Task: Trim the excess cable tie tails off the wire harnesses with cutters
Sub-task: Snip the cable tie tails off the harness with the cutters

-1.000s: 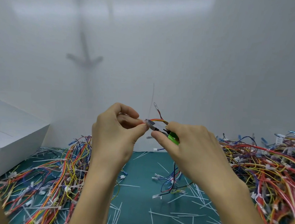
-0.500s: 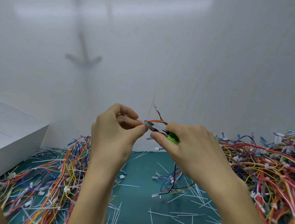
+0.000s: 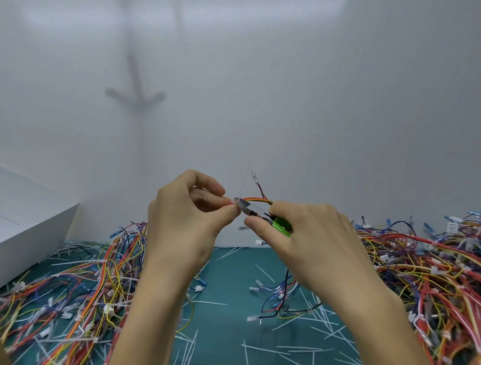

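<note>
My left hand (image 3: 190, 221) is raised in front of me and pinches a small wire harness (image 3: 256, 200) between thumb and forefinger. Its red, orange and yellow wires arc to the right behind my other hand. A thin clear cable tie tail (image 3: 246, 180) rises from the pinched spot. My right hand (image 3: 306, 239) grips green-handled cutters (image 3: 280, 225). Their metal jaws (image 3: 243, 205) sit right at my left fingertips, at the base of the tail. More of the harness hangs below my right hand (image 3: 282, 295).
A heap of coloured wire harnesses (image 3: 441, 284) fills the right side of the teal mat (image 3: 221, 339). Another heap (image 3: 81, 293) lies at the left. Cut white tie tails (image 3: 292, 350) litter the mat. A white box (image 3: 14, 222) stands at the left, against a white wall.
Both hands have stayed nearly still; the cutters' jaws remain at the pinched tie. The upright tail looks shorter and fainter than a second ago.
</note>
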A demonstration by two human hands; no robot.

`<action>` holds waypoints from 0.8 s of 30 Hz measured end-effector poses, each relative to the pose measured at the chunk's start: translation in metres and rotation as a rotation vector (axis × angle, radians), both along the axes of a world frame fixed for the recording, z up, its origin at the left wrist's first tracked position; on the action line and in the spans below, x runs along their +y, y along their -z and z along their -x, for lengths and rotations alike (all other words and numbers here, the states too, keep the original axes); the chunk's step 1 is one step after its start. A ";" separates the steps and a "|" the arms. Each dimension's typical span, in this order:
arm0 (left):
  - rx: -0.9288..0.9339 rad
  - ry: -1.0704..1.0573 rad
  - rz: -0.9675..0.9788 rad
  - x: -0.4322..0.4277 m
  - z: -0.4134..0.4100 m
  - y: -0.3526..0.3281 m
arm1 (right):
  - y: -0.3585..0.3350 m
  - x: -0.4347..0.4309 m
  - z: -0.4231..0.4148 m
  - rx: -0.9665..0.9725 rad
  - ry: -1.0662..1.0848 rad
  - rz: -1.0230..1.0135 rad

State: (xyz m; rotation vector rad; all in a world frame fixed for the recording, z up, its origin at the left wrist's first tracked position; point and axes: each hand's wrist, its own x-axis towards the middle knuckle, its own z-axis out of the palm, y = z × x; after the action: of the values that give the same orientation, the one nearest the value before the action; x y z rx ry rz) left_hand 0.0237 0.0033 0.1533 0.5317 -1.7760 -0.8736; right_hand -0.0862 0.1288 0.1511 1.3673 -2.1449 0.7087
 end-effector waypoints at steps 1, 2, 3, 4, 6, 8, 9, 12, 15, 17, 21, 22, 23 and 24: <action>-0.002 0.000 0.001 0.000 0.000 0.000 | 0.000 0.000 0.000 -0.001 0.000 0.000; -0.004 -0.001 0.002 0.000 0.000 0.000 | 0.000 0.000 0.000 -0.004 0.000 0.000; -0.005 0.000 0.001 0.000 0.000 0.000 | 0.000 0.000 0.000 -0.007 -0.001 0.000; -0.005 0.000 0.000 0.000 0.000 0.000 | 0.000 0.001 0.000 -0.011 -0.002 0.000; -0.008 0.000 0.001 0.000 0.000 0.000 | 0.000 0.001 -0.001 -0.013 -0.004 -0.004; -0.011 -0.002 0.004 0.000 0.000 0.000 | 0.000 0.001 -0.001 -0.007 -0.003 -0.006; -0.013 -0.003 0.007 0.000 0.000 0.000 | 0.000 0.001 -0.001 -0.005 -0.003 -0.006; -0.019 -0.003 0.013 0.000 -0.001 0.001 | 0.000 0.001 0.000 0.001 0.001 -0.004; -0.020 0.001 0.010 0.000 0.000 0.001 | 0.000 0.001 0.000 0.004 0.010 -0.001; -0.019 0.003 0.008 0.000 0.000 0.001 | 0.000 0.001 0.000 0.004 0.012 -0.004; -0.020 0.005 0.006 0.000 0.000 0.001 | -0.001 0.002 0.000 -0.006 0.014 -0.014; -0.020 0.007 0.004 0.001 0.001 0.001 | -0.001 0.003 -0.001 -0.010 0.015 -0.017; -0.020 0.009 0.001 0.000 0.001 0.001 | -0.001 0.003 -0.001 -0.017 0.017 -0.019; -0.021 0.010 0.001 0.000 0.001 0.000 | -0.002 0.003 -0.001 -0.023 0.020 -0.020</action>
State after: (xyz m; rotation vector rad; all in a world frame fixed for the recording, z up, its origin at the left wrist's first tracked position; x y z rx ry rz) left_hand 0.0228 0.0037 0.1528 0.5333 -1.7993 -0.8771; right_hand -0.0855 0.1318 0.1527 1.3524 -2.1865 0.7000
